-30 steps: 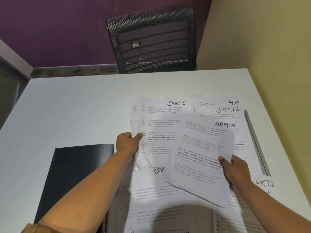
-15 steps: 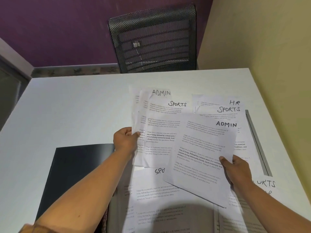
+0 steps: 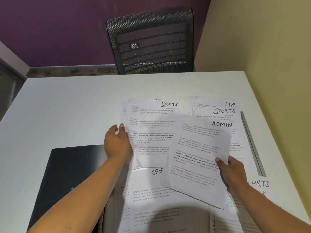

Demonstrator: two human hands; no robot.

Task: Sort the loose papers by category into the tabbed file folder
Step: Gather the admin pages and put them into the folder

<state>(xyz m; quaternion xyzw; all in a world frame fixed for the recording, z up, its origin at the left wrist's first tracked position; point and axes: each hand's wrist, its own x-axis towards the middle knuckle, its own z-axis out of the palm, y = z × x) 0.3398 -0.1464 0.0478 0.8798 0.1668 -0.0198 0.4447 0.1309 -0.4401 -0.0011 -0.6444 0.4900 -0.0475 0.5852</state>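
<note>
My right hand (image 3: 234, 172) pinches the right edge of a printed sheet headed ADMIN (image 3: 198, 153) and holds it tilted above the other papers. My left hand (image 3: 117, 142) is at the left edge of a small stack topped by a SPORTS sheet (image 3: 156, 132). Its fingers are spread and point away from me. It grips nothing. Behind that stack only the last letters of another heading show. More sheets lie around: HR (image 3: 230, 104), SPORTS (image 3: 223, 111), and a further SPORTS page (image 3: 151, 185) near me. The black folder (image 3: 70, 174) lies shut at the left, under my left forearm.
The white table (image 3: 67, 106) ends at a yellow wall on the right. A black mesh chair (image 3: 151, 42) stands behind the far edge. A grey strip (image 3: 252, 145) lies along the right side beside the papers. Another sheet with a partly hidden heading (image 3: 259, 183) sticks out near my right wrist.
The left-hand stack fanned up to show an ADMIN heading, then dropped back flat. My left hand has opened and let go of it. My right hand still holds the ADMIN sheet in place.
</note>
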